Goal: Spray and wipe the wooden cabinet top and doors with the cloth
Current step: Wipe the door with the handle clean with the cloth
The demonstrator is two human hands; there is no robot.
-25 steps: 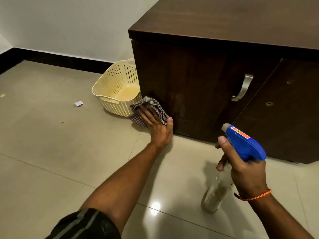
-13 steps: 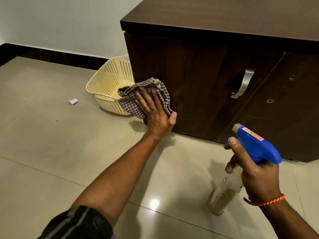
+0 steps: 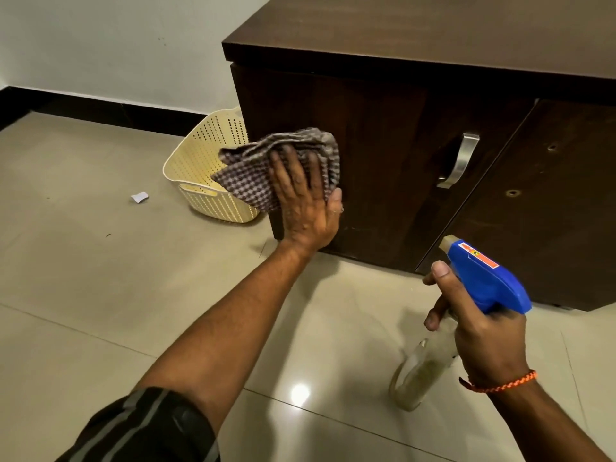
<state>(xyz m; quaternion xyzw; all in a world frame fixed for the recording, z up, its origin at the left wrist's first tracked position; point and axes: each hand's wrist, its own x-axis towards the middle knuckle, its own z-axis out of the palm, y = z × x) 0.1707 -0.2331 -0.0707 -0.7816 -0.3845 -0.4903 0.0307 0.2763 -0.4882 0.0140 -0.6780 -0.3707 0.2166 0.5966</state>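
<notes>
A dark wooden cabinet [image 3: 393,135] fills the upper right, with its top [image 3: 433,31] and two doors. My left hand [image 3: 305,208] presses a checked brown cloth [image 3: 260,165] flat against the left door, near its left edge at mid height. My right hand [image 3: 480,331] holds a spray bottle [image 3: 483,278] with a blue trigger head and a clear body, lower right, nozzle pointing at the doors. The right door [image 3: 550,211] stands slightly ajar.
A silver handle [image 3: 461,160] sits on the left door. A cream perforated basket [image 3: 206,171] stands on the floor to the left of the cabinet. A scrap of paper [image 3: 140,197] lies on the tiled floor. A white wall with black skirting runs behind.
My left hand has moved the cloth up the left door from near its bottom edge to mid height. The spray bottle has stayed about where it was.
</notes>
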